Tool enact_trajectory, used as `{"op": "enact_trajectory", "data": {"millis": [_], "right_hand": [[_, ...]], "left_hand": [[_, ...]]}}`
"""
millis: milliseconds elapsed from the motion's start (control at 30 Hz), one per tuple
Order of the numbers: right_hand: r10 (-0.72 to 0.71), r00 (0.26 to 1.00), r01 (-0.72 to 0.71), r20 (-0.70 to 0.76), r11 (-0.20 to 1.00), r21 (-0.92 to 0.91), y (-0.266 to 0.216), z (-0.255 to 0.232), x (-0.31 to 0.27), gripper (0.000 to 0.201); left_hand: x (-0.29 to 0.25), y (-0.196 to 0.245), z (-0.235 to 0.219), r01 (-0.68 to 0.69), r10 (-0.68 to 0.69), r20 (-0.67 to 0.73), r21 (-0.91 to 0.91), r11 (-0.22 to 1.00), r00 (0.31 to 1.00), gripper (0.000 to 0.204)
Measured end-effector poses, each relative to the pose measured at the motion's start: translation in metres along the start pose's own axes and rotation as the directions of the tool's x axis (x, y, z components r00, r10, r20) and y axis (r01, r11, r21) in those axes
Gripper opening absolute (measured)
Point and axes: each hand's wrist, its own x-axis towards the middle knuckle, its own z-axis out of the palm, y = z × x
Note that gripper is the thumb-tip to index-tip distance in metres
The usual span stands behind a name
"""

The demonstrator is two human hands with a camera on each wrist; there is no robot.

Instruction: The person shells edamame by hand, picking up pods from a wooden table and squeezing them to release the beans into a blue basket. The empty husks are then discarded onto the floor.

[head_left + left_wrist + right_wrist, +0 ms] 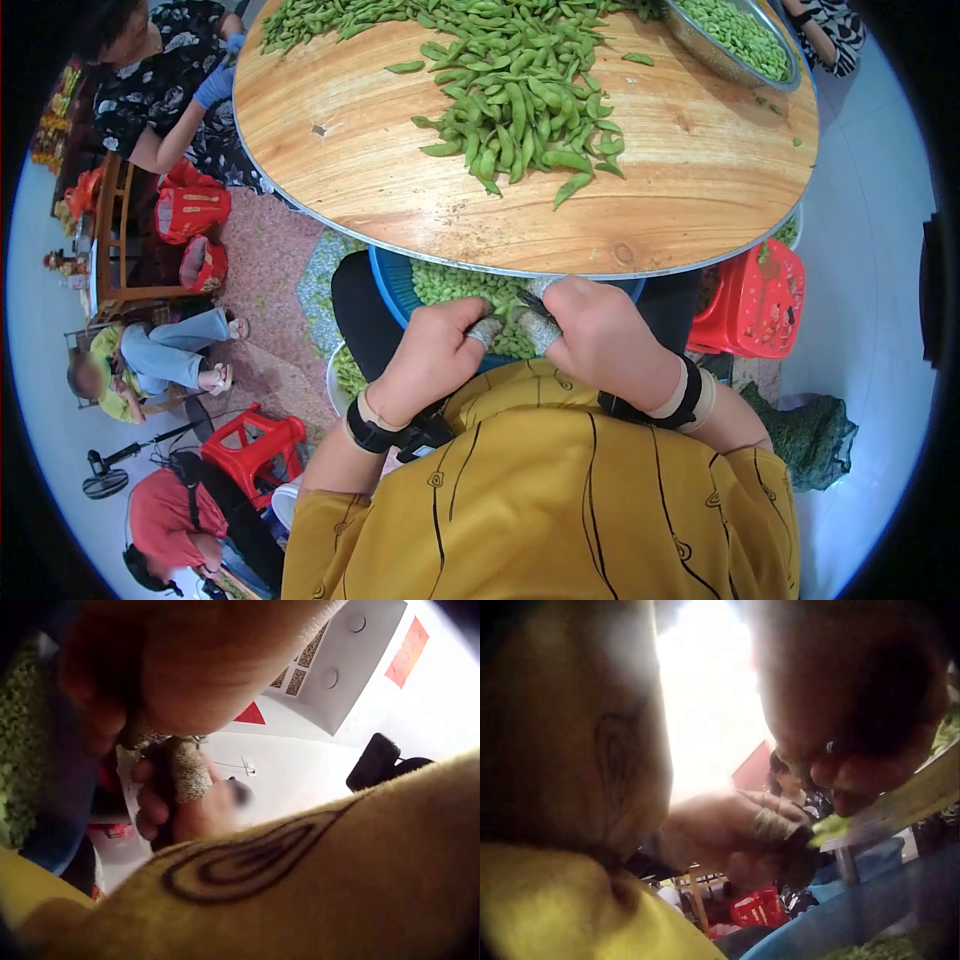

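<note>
Both hands meet over a blue basin on the lap, which holds shelled green soybeans. My left hand pinches a green edamame pod, its thumb wrapped in a greyish covering. Close against it, my right hand has curled fingers at the same pod; its thumb and a finger carry similar coverings. The hands mostly hide the pod in the head view. Just beyond them, a pile of unshelled edamame pods lies on the wooden tabletop.
A metal bowl of shelled beans stands at the table's far right. The tabletop's rim is right in front of the hands. A red lidded container is at right, a red stool at left. Several other people are around.
</note>
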Motion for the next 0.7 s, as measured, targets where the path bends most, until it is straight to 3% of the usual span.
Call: {"op": "enact_trajectory", "data": {"millis": [67, 100, 133, 167, 200, 233, 267, 333, 367, 400, 433, 467, 500, 567, 633, 667, 700], "right_hand": [[-0.003, 0.999, 0.005, -0.041, 0.999, 0.047, 0.004, -0.001, 0.002, 0.019], [0.067, 0.998, -0.069, 0.020, 0.974, 0.216, 0.007, -0.001, 0.001, 0.017], [0.124, 0.988, -0.150, 0.092, 0.916, 0.373, 0.008, -0.003, 0.002, 0.015], [0.125, 0.988, -0.151, 0.092, 0.916, 0.371, 0.007, -0.010, 0.004, 0.015], [0.266, 0.896, -0.434, 0.356, 0.692, 0.577, 0.001, -0.025, 0.008, 0.017], [0.292, 0.729, -0.684, 0.620, 0.360, 0.635, -0.002, -0.033, 0.010, 0.019], [0.295, 0.727, -0.686, 0.620, 0.357, 0.634, 0.001, -0.032, 0.009, 0.019], [0.209, 0.729, -0.684, 0.651, 0.237, 0.690, 0.012, -0.027, 0.007, 0.023], [0.211, 0.728, -0.685, 0.652, 0.238, 0.688, 0.014, -0.021, 0.005, 0.023], [0.185, 0.870, -0.479, 0.457, 0.538, 0.693, 0.013, -0.014, 0.004, 0.022], [0.082, 0.963, -0.224, 0.259, 0.776, 0.589, 0.011, -0.011, 0.005, 0.020], [0.046, 0.936, -0.205, 0.348, 0.876, 0.437, 0.009, -0.020, 0.007, 0.018], [0.042, 0.936, -0.203, 0.349, 0.875, 0.439, 0.010, -0.021, 0.009, 0.018], [0.066, 0.988, -0.100, 0.142, 0.964, 0.245, 0.011, -0.022, 0.012, 0.019], [0.138, 0.988, -0.149, 0.062, 0.964, 0.223, 0.014, -0.033, 0.029, 0.018], [0.141, 0.985, -0.130, -0.096, 0.985, 0.110, 0.020, -0.037, 0.038, 0.019], [0.122, 0.960, -0.127, -0.253, 0.992, -0.006, 0.026, -0.041, 0.047, 0.021]], "left_hand": [[0.005, 0.008, 0.000, -0.095, 0.100, 0.034, -0.118, 0.988, 0.994, 0.011], [0.007, 0.013, -0.004, -0.098, 0.102, 0.033, -0.119, 0.988, 0.994, 0.011], [0.008, 0.019, -0.010, -0.058, 0.099, 0.146, -0.264, 0.963, 0.984, 0.011], [0.009, 0.023, -0.015, 0.001, 0.111, 0.257, -0.398, 0.917, 0.960, 0.011], [0.010, 0.024, -0.018, 0.001, 0.112, 0.259, -0.400, 0.916, 0.959, 0.011], [0.011, 0.025, -0.020, 0.090, 0.100, 0.355, -0.483, 0.871, 0.930, 0.011], [0.011, 0.025, -0.021, 0.184, 0.101, 0.447, -0.549, 0.815, 0.889, 0.011], [0.010, 0.022, -0.023, 0.218, 0.095, 0.446, -0.599, 0.770, 0.890, 0.012], [0.009, 0.020, -0.024, 0.252, 0.085, 0.443, -0.646, 0.720, 0.892, 0.012], [0.006, 0.018, -0.027, 0.252, 0.086, 0.442, -0.648, 0.719, 0.893, 0.012], [0.000, 0.016, -0.032, 0.213, -0.010, 0.356, -0.537, 0.816, 0.934, 0.011], [-0.005, 0.011, -0.039, 0.191, -0.093, 0.250, -0.405, 0.894, 0.964, 0.010], [-0.013, -0.004, -0.046, 0.104, -0.062, 0.173, -0.246, 0.964, 0.983, 0.011], [-0.032, -0.024, -0.063, 0.165, -0.170, 0.030, 0.116, 0.979, 0.985, 0.013], [-0.049, -0.045, -0.072, 0.263, -0.199, -0.191, 0.416, 0.871, 0.961, 0.013], [-0.054, -0.046, -0.078, 0.487, -0.419, -0.252, 0.527, 0.696, 0.872, 0.017], [-0.059, -0.050, -0.079, 0.490, -0.419, -0.258, 0.526, 0.695, 0.871, 0.017]]}}
